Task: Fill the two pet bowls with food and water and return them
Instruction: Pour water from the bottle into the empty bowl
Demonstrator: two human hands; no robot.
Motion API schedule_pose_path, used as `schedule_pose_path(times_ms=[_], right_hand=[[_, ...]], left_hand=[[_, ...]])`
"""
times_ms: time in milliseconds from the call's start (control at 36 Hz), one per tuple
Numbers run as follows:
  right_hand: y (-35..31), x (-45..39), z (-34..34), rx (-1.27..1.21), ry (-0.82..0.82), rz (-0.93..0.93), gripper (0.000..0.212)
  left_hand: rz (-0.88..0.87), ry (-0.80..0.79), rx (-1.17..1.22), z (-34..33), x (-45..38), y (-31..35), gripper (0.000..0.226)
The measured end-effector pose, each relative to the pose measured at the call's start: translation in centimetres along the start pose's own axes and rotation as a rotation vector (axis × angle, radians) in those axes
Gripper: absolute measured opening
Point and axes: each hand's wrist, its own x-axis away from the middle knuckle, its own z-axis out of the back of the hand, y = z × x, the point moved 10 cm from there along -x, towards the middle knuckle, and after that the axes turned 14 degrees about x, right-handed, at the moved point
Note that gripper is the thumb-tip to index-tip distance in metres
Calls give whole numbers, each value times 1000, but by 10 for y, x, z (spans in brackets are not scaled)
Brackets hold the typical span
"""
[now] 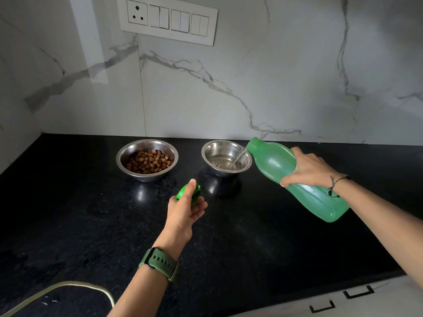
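Two steel pet bowls stand near the back of the black counter. The left bowl (121, 154) holds brown kibble. The right bowl (211, 150) holds some water. My right hand (310, 167) grips a green plastic bottle (274, 162), tipped sideways with its mouth over the right bowl's rim; a thin stream of water runs into the bowl. My left hand (185, 208) hovers over the counter in front of the bowls, holding the bottle's green cap (198, 190).
The black stone counter (68, 213) meets a marble wall with a switch and socket panel (169, 19). A sink edge (68, 286) curves at the bottom left. White drawers with dark handles (359, 294) sit below the counter's front edge at the right.
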Motion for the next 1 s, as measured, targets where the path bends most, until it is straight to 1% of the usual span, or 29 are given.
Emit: schedule_pose_path(times_ms=[361,583,1000], right_hand=[[-3,6,4,-10,2,7,81],[-6,11,7,7,-7,6,85],[-8,10,9,-12,-24,5,86]], left_hand=[[-11,-11,0,0,7,4,62],[-4,-12,-1,3,10,4,60],[17,15,-16,11,18,1,60]])
